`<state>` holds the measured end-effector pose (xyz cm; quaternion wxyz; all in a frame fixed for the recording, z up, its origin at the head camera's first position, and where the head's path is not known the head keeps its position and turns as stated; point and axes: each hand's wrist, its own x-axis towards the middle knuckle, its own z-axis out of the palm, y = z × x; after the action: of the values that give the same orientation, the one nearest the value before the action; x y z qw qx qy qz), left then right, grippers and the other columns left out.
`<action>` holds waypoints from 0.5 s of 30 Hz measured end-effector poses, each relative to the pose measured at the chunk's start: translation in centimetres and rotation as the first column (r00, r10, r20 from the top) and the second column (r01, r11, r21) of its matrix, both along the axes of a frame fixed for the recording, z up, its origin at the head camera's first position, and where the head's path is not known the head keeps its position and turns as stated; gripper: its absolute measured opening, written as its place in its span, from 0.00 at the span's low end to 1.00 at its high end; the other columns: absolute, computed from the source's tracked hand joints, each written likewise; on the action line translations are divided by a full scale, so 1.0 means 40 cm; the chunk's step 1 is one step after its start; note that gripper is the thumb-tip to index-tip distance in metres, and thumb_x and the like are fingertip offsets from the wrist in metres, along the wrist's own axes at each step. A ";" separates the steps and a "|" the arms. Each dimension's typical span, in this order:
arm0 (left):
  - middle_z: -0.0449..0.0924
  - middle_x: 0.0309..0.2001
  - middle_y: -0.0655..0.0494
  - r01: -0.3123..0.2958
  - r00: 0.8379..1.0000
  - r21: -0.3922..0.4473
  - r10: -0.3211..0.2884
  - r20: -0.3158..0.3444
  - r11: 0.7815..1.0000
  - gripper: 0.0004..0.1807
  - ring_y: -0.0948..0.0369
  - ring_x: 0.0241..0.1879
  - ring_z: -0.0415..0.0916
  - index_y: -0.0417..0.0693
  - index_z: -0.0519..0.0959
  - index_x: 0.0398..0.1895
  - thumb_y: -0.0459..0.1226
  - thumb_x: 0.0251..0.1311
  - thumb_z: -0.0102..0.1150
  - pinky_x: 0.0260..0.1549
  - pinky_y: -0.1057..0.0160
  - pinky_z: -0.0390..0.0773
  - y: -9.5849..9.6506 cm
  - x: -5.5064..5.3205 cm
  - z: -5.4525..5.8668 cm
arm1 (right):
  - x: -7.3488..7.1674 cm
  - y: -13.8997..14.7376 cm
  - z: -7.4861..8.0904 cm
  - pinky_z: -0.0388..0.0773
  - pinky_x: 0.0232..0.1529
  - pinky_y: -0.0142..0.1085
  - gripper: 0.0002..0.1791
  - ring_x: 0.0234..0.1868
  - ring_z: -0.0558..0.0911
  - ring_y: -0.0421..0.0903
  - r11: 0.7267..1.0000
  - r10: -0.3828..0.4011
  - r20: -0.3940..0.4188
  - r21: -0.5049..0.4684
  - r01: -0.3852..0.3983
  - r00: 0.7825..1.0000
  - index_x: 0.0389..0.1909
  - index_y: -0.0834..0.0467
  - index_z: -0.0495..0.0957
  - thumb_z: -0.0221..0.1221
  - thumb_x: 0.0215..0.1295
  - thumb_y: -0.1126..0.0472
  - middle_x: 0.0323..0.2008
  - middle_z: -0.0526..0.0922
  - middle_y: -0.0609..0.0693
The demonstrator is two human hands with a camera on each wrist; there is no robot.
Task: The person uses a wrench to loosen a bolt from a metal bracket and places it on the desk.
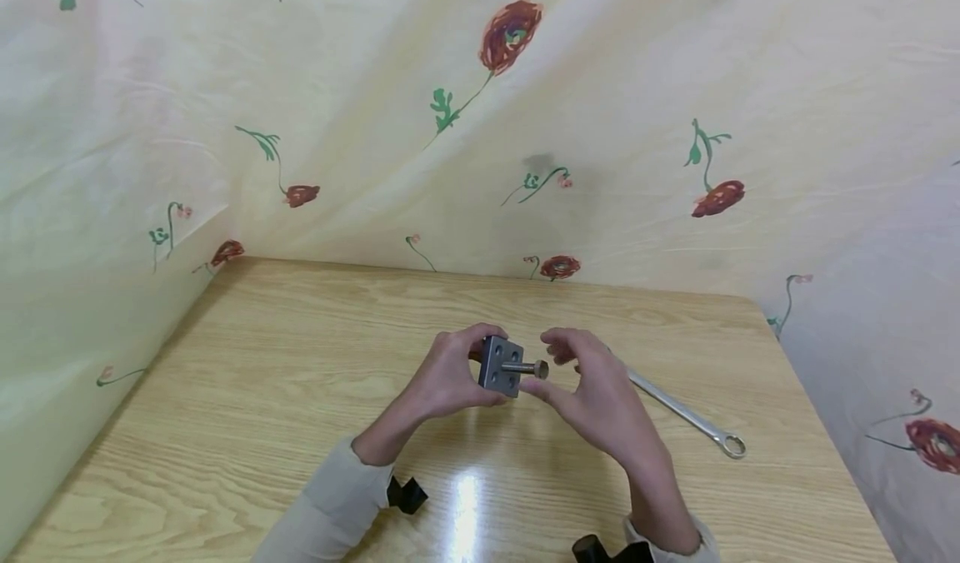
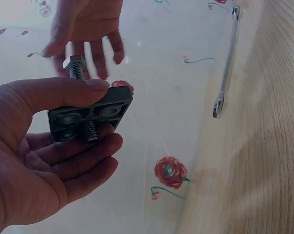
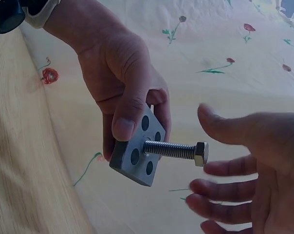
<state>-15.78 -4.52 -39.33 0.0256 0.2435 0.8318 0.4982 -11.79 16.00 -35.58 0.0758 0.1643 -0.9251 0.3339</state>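
Note:
My left hand (image 1: 450, 371) grips a grey square plate (image 1: 500, 366) by its edges, thumb on one side and fingers on the other. The plate has several round holes around its middle. A hex bolt (image 3: 174, 149) runs through the centre, its head standing well out from the face. In the left wrist view the threaded end of the bolt (image 2: 90, 132) pokes out of the plate's other side. Beside the bolt head, my right hand (image 1: 600, 396) holds nothing; its thumb and fingers are spread apart, with a gap to the bolt.
A long silver combination wrench (image 1: 686, 413) lies on the wooden table (image 1: 300, 363), to the right of and partly behind the right hand. Floral-patterned cloth (image 1: 375, 130) hangs along the table's back and sides.

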 end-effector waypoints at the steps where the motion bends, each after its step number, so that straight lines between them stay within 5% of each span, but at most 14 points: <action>1: 0.85 0.45 0.46 0.000 1.000 0.000 0.000 0.000 1.000 0.36 0.54 0.42 0.85 0.43 0.75 0.54 0.30 0.35 0.78 0.48 0.51 0.81 0.000 0.000 0.000 | 0.000 0.001 0.001 0.75 0.38 0.34 0.28 0.39 0.80 0.42 1.000 -0.017 0.033 0.002 0.017 0.999 0.53 0.55 0.75 0.68 0.55 0.47 0.40 0.83 0.47; 8: 0.85 0.45 0.46 -0.006 1.000 -0.012 0.006 -0.006 1.000 0.37 0.56 0.41 0.84 0.40 0.75 0.55 0.30 0.35 0.78 0.47 0.55 0.82 0.001 0.001 -0.001 | -0.005 -0.007 -0.001 0.69 0.20 0.30 0.18 0.19 0.72 0.37 0.997 -0.075 0.123 -0.009 0.076 0.990 0.38 0.52 0.82 0.57 0.65 0.42 0.22 0.81 0.44; 15: 0.85 0.46 0.46 -0.002 1.000 -0.011 0.002 0.005 1.000 0.36 0.55 0.42 0.84 0.41 0.75 0.55 0.29 0.35 0.78 0.48 0.53 0.81 0.004 -0.001 -0.003 | 0.001 -0.009 0.002 0.70 0.26 0.28 0.10 0.25 0.75 0.35 0.999 -0.028 0.029 -0.022 0.028 0.999 0.35 0.52 0.84 0.61 0.64 0.50 0.25 0.84 0.42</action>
<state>-15.81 -4.35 -39.44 0.0284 0.2414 0.8346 0.4944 -11.77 15.63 -35.51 0.0690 0.1457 -0.9245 0.3454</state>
